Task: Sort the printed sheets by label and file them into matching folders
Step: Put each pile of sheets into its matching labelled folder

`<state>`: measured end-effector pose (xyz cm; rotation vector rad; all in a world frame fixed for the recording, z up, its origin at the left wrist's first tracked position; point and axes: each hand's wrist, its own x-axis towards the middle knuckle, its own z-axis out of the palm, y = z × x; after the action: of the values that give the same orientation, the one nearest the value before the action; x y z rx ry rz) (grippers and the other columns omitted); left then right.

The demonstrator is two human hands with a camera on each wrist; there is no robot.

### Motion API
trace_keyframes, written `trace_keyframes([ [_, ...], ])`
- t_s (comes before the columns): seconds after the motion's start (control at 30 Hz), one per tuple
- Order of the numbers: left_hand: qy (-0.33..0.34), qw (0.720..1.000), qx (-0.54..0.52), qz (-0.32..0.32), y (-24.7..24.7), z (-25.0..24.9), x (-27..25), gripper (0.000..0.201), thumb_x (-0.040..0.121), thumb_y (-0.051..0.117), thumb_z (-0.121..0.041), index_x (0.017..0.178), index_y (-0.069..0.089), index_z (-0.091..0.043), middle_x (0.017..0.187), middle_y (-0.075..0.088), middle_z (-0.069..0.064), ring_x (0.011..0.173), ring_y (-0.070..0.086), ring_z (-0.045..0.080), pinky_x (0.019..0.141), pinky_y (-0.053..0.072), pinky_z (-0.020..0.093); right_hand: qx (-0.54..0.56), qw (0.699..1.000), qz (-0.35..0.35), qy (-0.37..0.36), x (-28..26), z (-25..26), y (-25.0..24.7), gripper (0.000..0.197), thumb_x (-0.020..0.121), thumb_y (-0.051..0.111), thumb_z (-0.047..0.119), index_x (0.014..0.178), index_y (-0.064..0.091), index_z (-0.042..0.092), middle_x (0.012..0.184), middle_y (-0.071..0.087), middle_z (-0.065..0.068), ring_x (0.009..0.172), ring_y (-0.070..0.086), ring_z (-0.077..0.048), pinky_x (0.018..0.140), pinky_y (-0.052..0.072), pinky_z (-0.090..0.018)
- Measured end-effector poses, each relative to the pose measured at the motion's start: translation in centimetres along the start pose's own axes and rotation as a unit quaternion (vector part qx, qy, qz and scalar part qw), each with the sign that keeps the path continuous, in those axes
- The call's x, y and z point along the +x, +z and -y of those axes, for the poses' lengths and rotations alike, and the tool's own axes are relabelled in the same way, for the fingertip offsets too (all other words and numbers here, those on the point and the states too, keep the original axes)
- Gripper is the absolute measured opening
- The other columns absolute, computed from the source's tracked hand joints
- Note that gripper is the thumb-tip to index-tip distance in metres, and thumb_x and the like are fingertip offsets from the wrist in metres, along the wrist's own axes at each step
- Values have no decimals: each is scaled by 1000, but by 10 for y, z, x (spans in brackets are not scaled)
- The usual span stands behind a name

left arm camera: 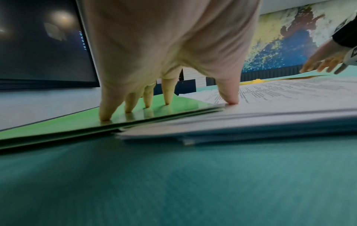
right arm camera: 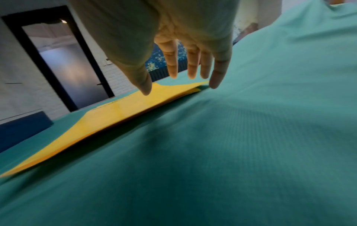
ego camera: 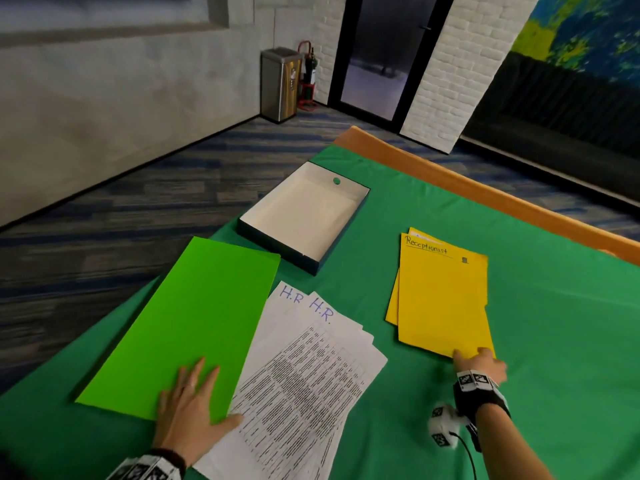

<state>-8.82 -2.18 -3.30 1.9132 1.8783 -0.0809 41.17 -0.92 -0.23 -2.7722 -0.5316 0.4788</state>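
Observation:
A bright green folder [ego camera: 180, 327] lies closed at the left of the table. My left hand [ego camera: 194, 407] lies flat on its near corner, fingers [left arm camera: 105, 113] spread on the cover and thumb on the printed sheets [ego camera: 304, 375]. Those sheets, two marked "H.R.", fan out from under the folder's right edge [left arm camera: 270, 97]. At the right lies a yellow folder [ego camera: 443, 299] labelled "Receptionist". My right hand [ego camera: 479, 362] hovers open at its near right corner, fingers [right arm camera: 193, 67] straight, thumb over the yellow cover [right arm camera: 115, 111].
An empty shallow box [ego camera: 304, 216] with dark sides and white inside stands behind the green folder. A green cloth [ego camera: 554, 323] covers the table, whose wooden edge [ego camera: 485, 192] runs along the far right. Floor lies beyond the left edge.

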Motion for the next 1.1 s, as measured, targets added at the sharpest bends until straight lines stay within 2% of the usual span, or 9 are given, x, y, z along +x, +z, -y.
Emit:
trace_keyframes([
  [0.27, -107, 994, -22, 19, -9, 5, 9, 101, 73, 62, -62, 150, 8, -25, 157, -15, -1, 142, 0, 41, 107, 24, 64, -14, 997, 13, 75, 25, -5, -3, 106, 67, 74, 57, 142, 24, 0, 144, 31, -25, 134, 29, -39, 104, 31, -50],
  [0.4, -112, 993, -27, 0, -8, -4, 9, 93, 76, 63, -55, 149, 16, -22, 158, -7, 4, 143, 4, 39, 108, 25, 60, 64, 995, 58, 56, 39, -11, -2, 93, 57, 87, 40, 127, 42, 0, 128, 51, -24, 116, 49, -42, 96, 44, -52],
  [0.5, -78, 993, -80, -43, -3, -26, 10, 78, 79, 68, -40, 144, 33, -16, 155, 10, 10, 136, 31, 31, 108, 33, 49, 127, 989, 81, -11, 32, -8, 1, 57, 72, 79, 20, 119, 51, 4, 118, 60, -21, 100, 59, -39, 89, 49, -50],
  [0.57, -47, 991, -108, -66, -1, -44, 13, 66, 78, 71, -33, 136, 45, -14, 151, 22, 10, 125, 44, 29, 105, 37, 44, 110, 991, 70, -42, 22, 0, 2, 52, 77, 73, 24, 120, 49, 8, 119, 58, -21, 102, 58, -38, 89, 50, -50],
  [0.67, -24, 990, -125, -62, -2, -73, 22, 56, 80, 69, -28, 131, 49, -12, 148, 27, 10, 112, 53, 25, 99, 42, 37, -34, 997, 70, -27, 17, 6, 4, 72, 75, 69, 51, 134, 43, 19, 130, 45, -22, 120, 44, -38, 101, 41, -44],
  [0.8, -34, 991, -119, -47, -3, -90, 34, 56, 83, 66, -30, 133, 46, -14, 149, 21, 8, 124, 42, 25, 100, 42, 38, -94, 991, 95, 19, 15, 10, -4, 76, 68, 71, 59, 129, 48, 20, 133, 39, -20, 125, 35, -38, 106, 35, -44],
  [0.9, -32, 990, -129, -41, -1, -89, 35, 55, 83, 66, -28, 132, 46, -13, 150, 19, 7, 126, 41, 25, 100, 41, 39, -14, 991, 117, 60, 24, 13, -6, 74, 66, 82, 40, 126, 51, 9, 134, 37, -22, 124, 37, -42, 101, 38, -49],
  [1.0, -24, 990, -133, -35, 3, -84, 34, 56, 83, 67, -25, 134, 45, -11, 151, 17, 7, 124, 43, 25, 101, 41, 39, 122, 979, 145, 72, 31, 8, -8, 75, 62, 86, 19, 127, 52, 1, 120, 58, -23, 101, 59, -37, 90, 49, -48],
  [1.1, -29, 989, -138, -35, 5, -76, 35, 56, 81, 67, -27, 132, 46, -15, 151, 19, 4, 124, 44, 25, 101, 40, 49, 258, 954, 114, 103, 34, 7, -13, 61, 76, 76, 21, 126, 50, 0, 116, 61, -21, 89, 61, -33, 74, 48, -39],
])
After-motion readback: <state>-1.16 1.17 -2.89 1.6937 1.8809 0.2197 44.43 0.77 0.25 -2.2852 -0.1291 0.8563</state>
